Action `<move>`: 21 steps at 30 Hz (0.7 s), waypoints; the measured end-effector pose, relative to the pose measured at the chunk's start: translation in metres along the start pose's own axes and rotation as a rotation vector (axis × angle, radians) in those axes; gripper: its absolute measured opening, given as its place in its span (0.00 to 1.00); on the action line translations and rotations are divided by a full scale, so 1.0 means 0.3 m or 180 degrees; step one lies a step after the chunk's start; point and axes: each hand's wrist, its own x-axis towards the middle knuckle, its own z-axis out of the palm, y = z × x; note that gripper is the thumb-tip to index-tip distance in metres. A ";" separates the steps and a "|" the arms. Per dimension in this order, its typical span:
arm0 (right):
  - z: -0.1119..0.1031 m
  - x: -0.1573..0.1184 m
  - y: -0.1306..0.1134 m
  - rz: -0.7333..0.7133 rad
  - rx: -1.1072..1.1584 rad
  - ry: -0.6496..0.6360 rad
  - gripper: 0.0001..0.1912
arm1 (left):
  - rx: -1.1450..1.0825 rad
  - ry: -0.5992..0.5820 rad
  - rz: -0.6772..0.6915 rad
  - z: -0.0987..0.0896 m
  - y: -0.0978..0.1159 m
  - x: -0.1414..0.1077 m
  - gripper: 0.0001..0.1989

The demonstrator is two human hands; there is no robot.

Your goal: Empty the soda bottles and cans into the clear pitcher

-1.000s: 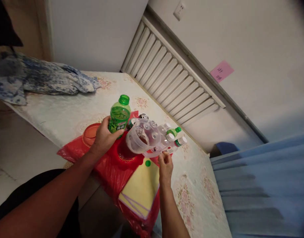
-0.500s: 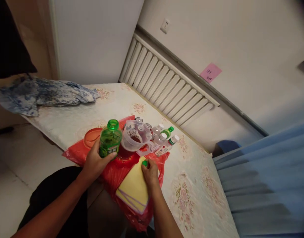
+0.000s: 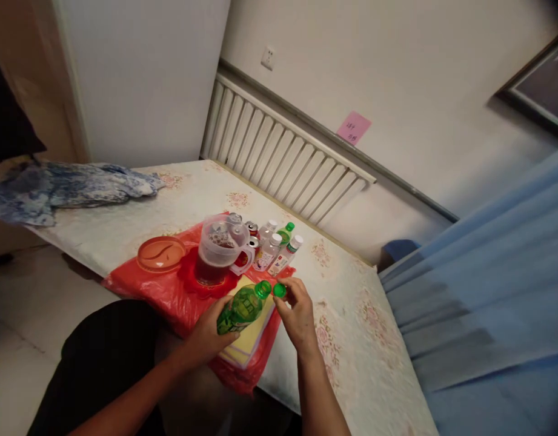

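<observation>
My left hand [image 3: 209, 332] is wrapped round a green plastic bottle [image 3: 242, 307], which tilts to the right with its mouth uncovered. Between the fingertips of my right hand [image 3: 299, 312] is a green bottle cap [image 3: 279, 290], close beside the mouth and apart from it. Beyond the bottle, a clear plastic pitcher [image 3: 214, 261] with dark, foamy liquid stands on a red scalloped dish [image 3: 192, 286]. Below the bottle lies a yellow cloth [image 3: 250, 340] with a purple edge, on a red plastic bag [image 3: 145, 284].
An orange-red lid [image 3: 161, 254] lies left of the pitcher. Behind the pitcher stand several cans [image 3: 251, 228] and capped bottles [image 3: 270, 251]. A blue-white cloth [image 3: 92, 184] lies on the flowered tabletop [image 3: 346, 303]. A radiator [image 3: 279, 157] runs along the wall; a blue curtain [image 3: 488, 290] hangs at right.
My left hand has brought the bottle from beside the pitcher rightward and down, tilting it. The right hand has raised the cap to the bottle's mouth. The camera view has shifted somewhat.
</observation>
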 end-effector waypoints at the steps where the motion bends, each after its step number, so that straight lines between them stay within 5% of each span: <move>1: -0.029 0.000 -0.030 -0.0122 -0.0088 -0.0029 0.15 | 0.0057 -0.0012 0.0033 0.017 -0.002 -0.002 0.32; 10: -0.208 -0.054 -0.125 -0.0656 -0.0665 -0.0628 0.18 | 0.0527 -0.0135 0.0120 0.100 -0.020 -0.024 0.34; 21: -0.276 -0.073 -0.096 0.0045 0.0104 -0.0398 0.11 | 0.0707 -0.0302 0.0150 0.135 0.025 -0.023 0.34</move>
